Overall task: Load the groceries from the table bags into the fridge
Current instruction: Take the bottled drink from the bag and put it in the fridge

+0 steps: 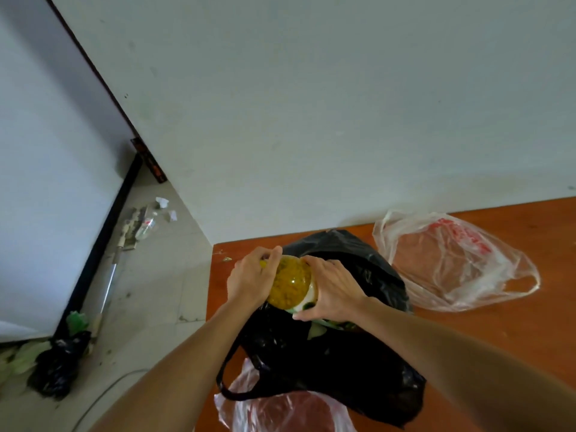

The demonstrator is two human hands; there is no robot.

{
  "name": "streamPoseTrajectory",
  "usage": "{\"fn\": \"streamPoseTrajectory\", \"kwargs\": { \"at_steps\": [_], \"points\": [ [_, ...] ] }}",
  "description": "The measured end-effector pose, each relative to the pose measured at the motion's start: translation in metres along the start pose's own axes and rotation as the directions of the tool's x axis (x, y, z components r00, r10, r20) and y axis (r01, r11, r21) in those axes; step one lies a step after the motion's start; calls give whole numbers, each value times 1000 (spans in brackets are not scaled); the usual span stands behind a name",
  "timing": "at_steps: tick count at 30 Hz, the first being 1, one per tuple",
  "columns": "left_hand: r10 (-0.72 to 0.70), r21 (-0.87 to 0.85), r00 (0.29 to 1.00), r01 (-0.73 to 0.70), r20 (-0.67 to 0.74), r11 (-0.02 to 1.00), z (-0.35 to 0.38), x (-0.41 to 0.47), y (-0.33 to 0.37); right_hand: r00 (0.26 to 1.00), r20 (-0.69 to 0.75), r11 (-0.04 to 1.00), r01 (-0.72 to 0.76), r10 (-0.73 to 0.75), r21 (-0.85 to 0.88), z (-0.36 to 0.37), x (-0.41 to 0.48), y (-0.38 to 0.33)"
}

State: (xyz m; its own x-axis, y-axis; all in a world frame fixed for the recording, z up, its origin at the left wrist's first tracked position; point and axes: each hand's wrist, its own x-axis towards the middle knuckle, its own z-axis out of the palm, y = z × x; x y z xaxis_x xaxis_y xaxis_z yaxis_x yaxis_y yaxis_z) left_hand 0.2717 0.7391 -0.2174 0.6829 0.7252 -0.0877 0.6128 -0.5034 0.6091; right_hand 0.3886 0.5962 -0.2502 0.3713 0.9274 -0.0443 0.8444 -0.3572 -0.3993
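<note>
We are gripping the bowl (291, 283), left hand (252, 280) and right hand (333, 288) curled round its sides, over the black bag (358, 266). It is sitting tilted, so we are risking a spill or slip.

I see the left hand (252, 277) and right hand (333, 288) gripping a yellow-filled container (290, 283) over the black bag (358, 353) on the surface (498, 338).

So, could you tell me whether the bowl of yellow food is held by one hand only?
No, both the left hand and the right hand grip the bowl of yellow food over the black bag.
</note>
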Motion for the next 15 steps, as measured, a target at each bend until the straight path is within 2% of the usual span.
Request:
{"fn": "streamPoseTrajectory", "kwargs": {
  "at_steps": [3, 6, 8, 10, 12, 15],
  "points": [
    [-7, 148, 996, 19, -86, 989, 4, 2, -1, 1000, 30, 999, 7, -9, 43, 0, -4, 7],
    [-49, 119, 986, 69, -161, 990, 10, -3, 0, 997, 0, 997, 81, -81, 7, -4, -8, 22],
    [-97, 96, 977, 116, -189, 989, 12, -4, 3, 995, -61, 997, 76, -78, -32, -11, -7, 38],
    [-107, 77, 972, 125, -208, 989, 14, -3, 3, 997, -78, 997, -13, 6, -81, -11, -8, 62],
    [-115, 54, 969, 130, -218, 990, 15, -2, 2, 991, -27, 986, -130, 128, -109, 2, -17, 97],
    [-115, 58, 965, 132, -235, 990, 17, -1, 4, 956, 49, 957, -290, 289, 4, 34, -50, 151]
  ]
}}
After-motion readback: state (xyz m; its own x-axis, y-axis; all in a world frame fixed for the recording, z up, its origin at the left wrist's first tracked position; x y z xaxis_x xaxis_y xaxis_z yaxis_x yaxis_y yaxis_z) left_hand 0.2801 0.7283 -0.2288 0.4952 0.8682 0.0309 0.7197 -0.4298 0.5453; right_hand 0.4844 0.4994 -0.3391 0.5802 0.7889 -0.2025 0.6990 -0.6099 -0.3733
